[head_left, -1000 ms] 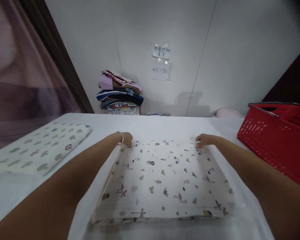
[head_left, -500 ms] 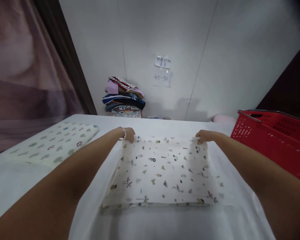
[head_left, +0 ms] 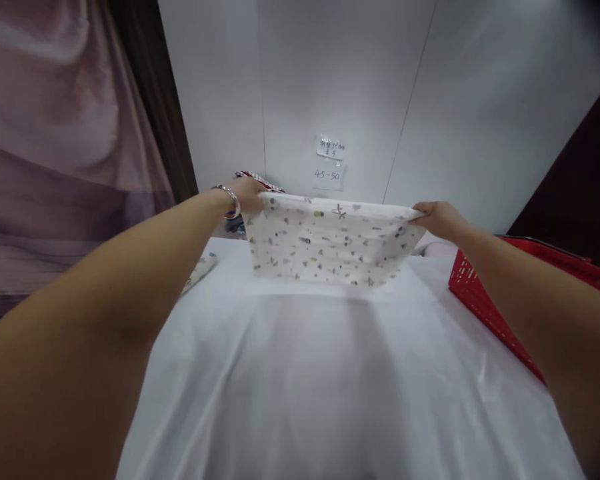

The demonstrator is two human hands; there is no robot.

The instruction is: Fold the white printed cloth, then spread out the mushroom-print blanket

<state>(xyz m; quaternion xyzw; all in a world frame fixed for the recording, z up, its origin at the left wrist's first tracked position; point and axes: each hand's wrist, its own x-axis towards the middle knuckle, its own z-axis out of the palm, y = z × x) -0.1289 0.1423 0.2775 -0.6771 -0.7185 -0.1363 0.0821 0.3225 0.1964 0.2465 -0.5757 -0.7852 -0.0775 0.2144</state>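
A white cloth (head_left: 325, 243) printed with small coloured motifs hangs between my two hands above the far part of the table. My left hand (head_left: 250, 193), with a bracelet at the wrist, is closed on its upper left corner. The upper right corner is pinched in my right hand (head_left: 437, 219). Its top edge is stretched almost straight, and the lower part drops down close to the tabletop. Whether the bottom edge touches the table I cannot tell.
A white sheet covers the table (head_left: 300, 380). At the right stands a red basket (head_left: 480, 293). Another patterned cloth (head_left: 200, 272) lies at the left, mostly behind my forearm. A fabric pile (head_left: 260, 181) is by the wall, partly hidden. A pink curtain (head_left: 55, 153) hangs at the left.
Both hands have raised the cloth off the table and moved it up and away from me. It lay flat before and now hangs from its far edge. The view has tilted slightly.
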